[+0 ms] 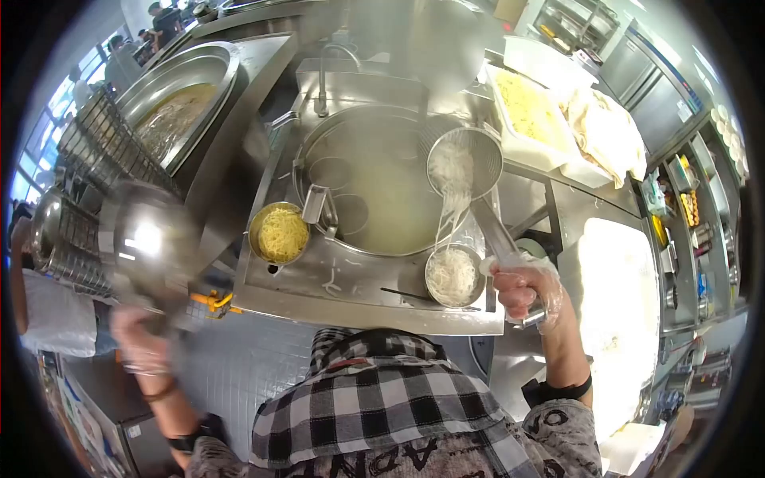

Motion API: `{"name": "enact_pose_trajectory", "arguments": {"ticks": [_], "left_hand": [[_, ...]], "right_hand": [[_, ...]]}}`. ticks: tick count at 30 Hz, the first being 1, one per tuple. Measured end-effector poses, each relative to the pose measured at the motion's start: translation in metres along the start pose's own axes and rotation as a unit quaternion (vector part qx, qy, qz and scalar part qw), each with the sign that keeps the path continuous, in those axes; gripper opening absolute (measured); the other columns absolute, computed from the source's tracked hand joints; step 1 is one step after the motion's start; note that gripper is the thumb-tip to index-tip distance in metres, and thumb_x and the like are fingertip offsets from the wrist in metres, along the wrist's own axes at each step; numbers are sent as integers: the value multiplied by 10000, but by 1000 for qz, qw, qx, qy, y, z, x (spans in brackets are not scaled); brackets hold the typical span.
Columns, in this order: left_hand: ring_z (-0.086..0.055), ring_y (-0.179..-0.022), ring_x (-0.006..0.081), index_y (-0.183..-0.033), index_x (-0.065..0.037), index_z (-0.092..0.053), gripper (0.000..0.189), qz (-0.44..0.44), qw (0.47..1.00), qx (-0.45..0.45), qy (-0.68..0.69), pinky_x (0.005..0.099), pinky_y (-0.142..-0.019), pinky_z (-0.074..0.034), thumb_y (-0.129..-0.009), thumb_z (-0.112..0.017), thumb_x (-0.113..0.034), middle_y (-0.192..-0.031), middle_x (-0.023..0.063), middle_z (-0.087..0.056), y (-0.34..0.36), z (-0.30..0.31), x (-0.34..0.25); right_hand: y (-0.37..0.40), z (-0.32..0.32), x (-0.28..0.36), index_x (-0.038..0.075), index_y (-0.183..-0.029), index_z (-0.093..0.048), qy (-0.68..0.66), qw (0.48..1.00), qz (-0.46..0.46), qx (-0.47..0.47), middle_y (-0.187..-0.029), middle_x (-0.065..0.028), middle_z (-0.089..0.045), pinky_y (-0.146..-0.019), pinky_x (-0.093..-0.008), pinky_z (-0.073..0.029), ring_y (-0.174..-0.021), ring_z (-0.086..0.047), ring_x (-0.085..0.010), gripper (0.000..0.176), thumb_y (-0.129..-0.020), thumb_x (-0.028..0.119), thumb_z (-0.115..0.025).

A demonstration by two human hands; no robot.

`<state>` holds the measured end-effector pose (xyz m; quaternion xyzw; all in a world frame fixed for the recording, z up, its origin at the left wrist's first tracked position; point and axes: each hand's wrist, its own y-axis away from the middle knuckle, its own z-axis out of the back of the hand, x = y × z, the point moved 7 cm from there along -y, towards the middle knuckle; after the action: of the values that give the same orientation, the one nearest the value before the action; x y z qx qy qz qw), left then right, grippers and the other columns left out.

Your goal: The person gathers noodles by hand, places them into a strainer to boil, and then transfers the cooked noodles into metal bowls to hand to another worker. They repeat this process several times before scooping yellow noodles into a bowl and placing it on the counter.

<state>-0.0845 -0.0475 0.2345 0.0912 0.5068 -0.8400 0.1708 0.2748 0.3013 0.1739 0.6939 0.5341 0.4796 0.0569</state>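
Observation:
My right hand (526, 291), in a clear glove, is wrapped round the handle of a noodle strainer (488, 142). White noodles (452, 167) lie in its basket, tilted over the right rim of a large steaming pot (382, 248). Strands hang from the basket down to a metal bowl of white noodles (453, 275) on the steel counter. At the far left, my left hand (142, 342), also gloved and smeared by motion, grips the lower edge of a shiny metal bowl (151, 231). On the pot's left stands a bowl of yellow noodles (280, 233).
Stacked metal bowls (56, 231) and a wire rack (119, 151) stand at left, before a wide basin (227, 68) of brownish liquid. A tap (321, 92) rises behind the pot. At right are a white tub of yellow noodles (522, 99) and a bright white surface (617, 295). People are at the far left.

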Motion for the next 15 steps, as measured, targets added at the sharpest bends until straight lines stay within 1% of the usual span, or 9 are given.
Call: {"name": "enact_pose_trajectory", "arguments": {"ticks": [1, 2, 3, 4, 7, 9, 11, 14, 15], "left_hand": [[-544, -758, 176, -876, -95, -536, 182, 101, 974, 67, 190, 320, -750, -443, -705, -518, -156, -850, 72, -565, 26, -41, 2], [-547, -789, 177, -870, -97, -551, 152, 221, 904, 94, 355, 323, -746, -447, -748, -497, -170, -867, 77, -564, 56, -81, 3], [-558, -813, 184, -879, -102, -560, 149, 399, 735, 123, 534, 345, -737, -459, -766, -502, -181, -882, 69, -570, 82, -131, -14], [-555, -857, 184, -902, -106, -558, 166, 535, 566, 189, 597, 370, -744, -466, -769, -502, -187, -904, 65, -571, 101, -174, -38], [-530, -882, 206, -976, -108, -514, 252, 561, 507, 268, 597, 392, -577, -501, -746, -525, -211, -951, 47, -539, 108, -247, -94], [-547, -744, 214, -978, -156, -487, 264, 638, 450, 286, 556, 394, -520, -485, -729, -534, -225, -884, 41, -521, 144, -308, -88], [-527, -637, 202, -975, -181, -471, 287, 656, 458, 288, 526, 385, -502, -469, -706, -549, -244, -840, 34, -507, 142, -339, -95], [-501, -587, 192, -1029, -174, -423, 387, 673, 432, 297, 522, 390, -497, -460, -681, -575, -243, -813, 29, -505, 145, -379, -99], [-494, -605, 195, -1099, -176, -366, 476, 662, 458, 289, 519, 392, -500, -461, -678, -583, -225, -846, 34, -499, 133, -383, -106]], "right_hand": [[5, 0, 6, -23, -955, -421, 15, 1000, 12, -4, -589, 39, -337, -329, -206, -285, -421, -319, -39, 157, -832, 68, -383], [9, 2, 8, -19, -967, -418, -21, 1000, -16, 2, -586, 36, -335, -326, -212, -284, -418, -319, -41, 166, -854, 89, -364], [15, -3, 13, -19, -967, -418, -20, 1000, -15, -2, -586, 36, -335, -326, -212, -284, -418, -319, -41, 166, -854, 89, -364], [24, -11, 25, -49, -926, -432, -7, 999, 27, -20, -563, 26, -341, -307, -199, -271, -396, -312, -36, 159, -818, 64, -403], [47, -25, 50, -76, -871, -432, 6, 997, 67, -49, -531, 12, -330, -261, -181, -251, -357, -292, -26, 142, -784, 36, -424], [62, -45, 62, -63, -849, -421, -6, 997, 60, 42, -532, 14, -315, -254, -191, -276, -364, -300, -26, 124, -790, 46, -418], [74, -66, 71, -47, -838, -415, -51, 991, 72, 105, -535, 9, -309, -215, -214, -264, -336, -273, -40, 130, -809, 79, -408], [73, -56, 73, -56, -829, -415, -71, 991, 81, 81, -509, -4, -328, -217, -231, -284, -316, -292, -53, 205, -802, 143, -458], [63, -42, 74, -66, -829, -418, 36, 983, 115, 140, -492, -12, -343, -226, -239, -304, -313, -315, -61, 268, -782, 185, -499]]}}
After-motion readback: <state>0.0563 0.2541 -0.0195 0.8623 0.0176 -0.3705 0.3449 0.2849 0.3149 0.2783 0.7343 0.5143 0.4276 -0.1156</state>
